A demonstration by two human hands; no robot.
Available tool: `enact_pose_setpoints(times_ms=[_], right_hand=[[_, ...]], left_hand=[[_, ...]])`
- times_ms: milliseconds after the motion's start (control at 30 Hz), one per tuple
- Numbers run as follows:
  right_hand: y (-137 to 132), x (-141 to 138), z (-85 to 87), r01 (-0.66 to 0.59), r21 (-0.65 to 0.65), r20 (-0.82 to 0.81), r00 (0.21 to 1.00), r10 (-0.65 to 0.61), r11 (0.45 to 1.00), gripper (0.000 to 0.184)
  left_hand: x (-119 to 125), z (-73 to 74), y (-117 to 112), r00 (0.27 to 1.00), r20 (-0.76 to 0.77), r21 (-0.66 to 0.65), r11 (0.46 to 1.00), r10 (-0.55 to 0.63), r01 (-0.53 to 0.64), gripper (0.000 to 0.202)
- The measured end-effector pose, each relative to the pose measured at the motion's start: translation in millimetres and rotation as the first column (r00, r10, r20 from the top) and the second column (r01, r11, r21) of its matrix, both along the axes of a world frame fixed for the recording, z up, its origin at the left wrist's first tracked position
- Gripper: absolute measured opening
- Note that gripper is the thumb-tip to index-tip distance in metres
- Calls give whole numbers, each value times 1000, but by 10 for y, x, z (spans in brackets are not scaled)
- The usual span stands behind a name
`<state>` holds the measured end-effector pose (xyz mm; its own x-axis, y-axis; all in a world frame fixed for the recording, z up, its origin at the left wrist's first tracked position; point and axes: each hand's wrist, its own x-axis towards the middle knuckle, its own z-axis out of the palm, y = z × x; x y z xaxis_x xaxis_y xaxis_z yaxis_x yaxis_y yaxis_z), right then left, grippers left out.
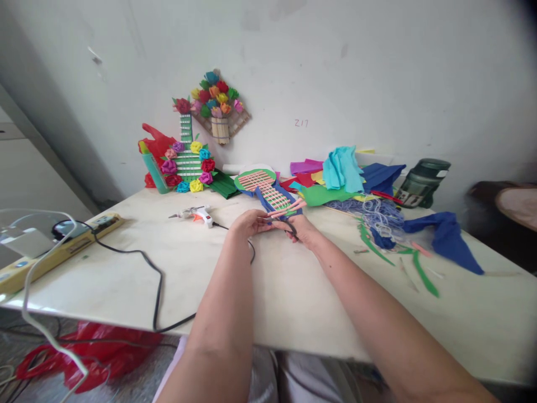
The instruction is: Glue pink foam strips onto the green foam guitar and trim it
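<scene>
Left hand (253,222): fingers closed, seemingly pinching loose pink strips (289,209).
Right hand (304,230): curled round dark-handled scissors (290,227); blade opening too small to tell.
Pink strips: between the hands and the green craft panel (254,179), which lies just beyond on the tabletop (293,302).
Cutting step: probably trimming a strip.
Next snip: likely calls for steady strips, fingertips clear of blades.

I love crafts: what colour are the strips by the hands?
The strips are salmon pink, in the head view.
</scene>
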<state>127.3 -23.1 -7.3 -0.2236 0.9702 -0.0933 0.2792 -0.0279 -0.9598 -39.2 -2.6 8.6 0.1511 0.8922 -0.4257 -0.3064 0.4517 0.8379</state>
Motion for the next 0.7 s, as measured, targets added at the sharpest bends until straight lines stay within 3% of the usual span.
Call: enact_pose_setpoints(times_ms=[267, 467, 700], right_hand=[[-27, 4, 23, -3, 1, 52, 999, 2, 1000, 35], [-93, -9, 102, 4, -6, 58, 998, -3, 1000, 32], [-71, 9, 82, 6, -33, 12, 1000, -6, 999, 37]], left_hand=[[51, -32, 50, 991, -133, 99, 995, 11, 2, 14], [66, -56, 35, 990, -130, 123, 992, 54, -38, 17], [78, -25, 4, 989, -140, 130, 991, 55, -36, 17]])
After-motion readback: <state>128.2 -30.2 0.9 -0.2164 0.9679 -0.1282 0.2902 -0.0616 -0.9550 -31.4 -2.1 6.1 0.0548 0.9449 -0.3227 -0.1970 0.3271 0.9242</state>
